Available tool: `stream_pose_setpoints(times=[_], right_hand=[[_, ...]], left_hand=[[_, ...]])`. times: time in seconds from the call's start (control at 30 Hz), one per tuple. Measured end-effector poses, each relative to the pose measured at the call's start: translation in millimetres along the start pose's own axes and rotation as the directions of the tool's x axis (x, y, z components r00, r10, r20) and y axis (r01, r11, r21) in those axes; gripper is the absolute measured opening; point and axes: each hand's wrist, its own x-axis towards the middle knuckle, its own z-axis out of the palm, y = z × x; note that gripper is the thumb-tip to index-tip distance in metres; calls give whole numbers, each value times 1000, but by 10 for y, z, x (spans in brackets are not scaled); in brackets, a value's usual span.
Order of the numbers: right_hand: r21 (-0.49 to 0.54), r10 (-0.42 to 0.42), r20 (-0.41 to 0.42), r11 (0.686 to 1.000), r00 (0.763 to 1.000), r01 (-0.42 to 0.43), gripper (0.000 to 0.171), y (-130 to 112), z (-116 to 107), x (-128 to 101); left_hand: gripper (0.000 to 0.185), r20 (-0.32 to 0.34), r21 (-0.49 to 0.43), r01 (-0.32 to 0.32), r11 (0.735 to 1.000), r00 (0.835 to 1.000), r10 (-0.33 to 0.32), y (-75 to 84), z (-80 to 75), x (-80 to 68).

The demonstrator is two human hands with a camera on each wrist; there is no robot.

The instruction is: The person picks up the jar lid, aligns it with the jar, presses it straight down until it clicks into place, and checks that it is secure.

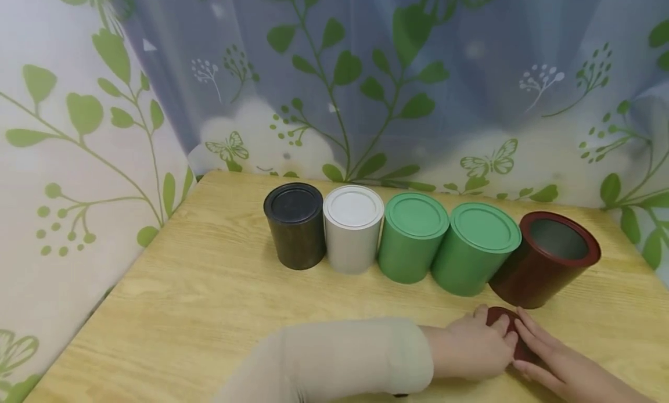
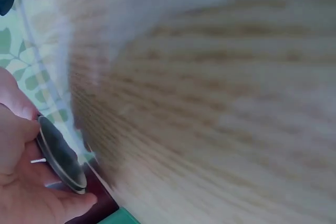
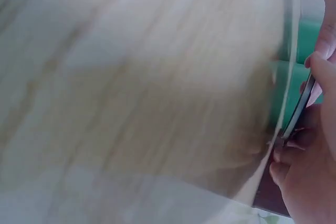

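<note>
Both hands hold a round dark red lid (image 1: pixel 522 351) between them, low over the front right of the table. My left hand (image 1: pixel 473 346) grips its left side, fingers over the top. At the right edge, my right hand (image 1: pixel 554 359) has its fingers along the lid and the thumb apart below them. The lid's grey underside (image 2: pixel 59 153) shows in the left wrist view, tilted. Just beyond the hands stands a dark red can (image 1: pixel 533 275), uncovered, its grey inside visible.
Left of the dark red can stand two green cans (image 1: pixel 413 252) (image 1: pixel 462 269), a white can (image 1: pixel 351 246) and a black can (image 1: pixel 298 240), all lidded, in a close row on the wooden table (image 1: pixel 198 287). A leaf-patterned curtain (image 1: pixel 334 89) hangs behind.
</note>
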Motion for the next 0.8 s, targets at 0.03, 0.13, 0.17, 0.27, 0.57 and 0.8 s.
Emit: stream_pose_setpoints(times=[0.03, 0.13, 0.17, 0.27, 0.57, 0.8], right_hand=[[-7, -22, -23, 1000, 1000, 21, 70, -6, -10, 7], [-52, -43, -53, 998, 998, 40, 72, -37, -50, 13], [-67, -25, -46, 998, 999, 22, 71, -54, -69, 10], [-108, 36, -43, 993, 998, -41, 69, -108, -139, 3], [-199, -16, -165, 980, 986, -17, 83, -249, -399, -23], [-181, -61, -244, 983, 968, 17, 93, -256, -609, -13]], left_hand=[[46, -25, 9, -4, 1000, 1000, 4, -13, 1, -19], [48, -94, 33, -15, 999, 995, 18, -39, -4, -72], [49, -106, 32, -17, 999, 994, 20, -47, -12, -89], [51, -155, 37, -34, 999, 987, 39, -84, -42, -153], [48, -349, 103, -45, 994, 934, 78, -180, -170, -340], [47, -405, 85, -40, 996, 912, 71, -291, -407, -404]])
